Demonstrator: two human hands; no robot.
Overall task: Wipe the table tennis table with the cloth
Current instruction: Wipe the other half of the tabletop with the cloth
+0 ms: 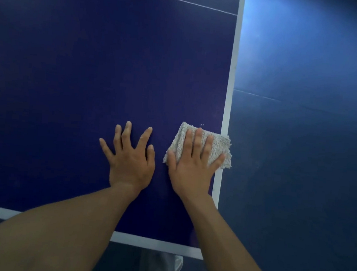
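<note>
Cloth [217, 147]: small, pale, fluffy, folded to a rough square, lying flat on the desk [92, 75] at about 4 o'clock from frame centre, right at the desk's right side. Its 3 o'clock corner crosses the white line [228, 96] and seems to hang just over the floor [300, 145]. Right hand [192, 168]: grip fully open, fingers straight and slightly spread, palm and fingers pressing down on the cloth's 7 o'clock half; nothing pinched or curled round. Left hand [131, 163]: at 9 o'clock of the right, near but apart, grip open, fingers splayed flat on the bare desk, holding nothing, likely bracing. Handling, judged: cloth is light, soft and limp, so it will bunch or fold under if pushed from one edge. Best contact is a flat palm over its middle, with even downward pressure. The desk top looks smooth and hard, so the cloth should slide readily. Near the edge it could slip off.
</note>
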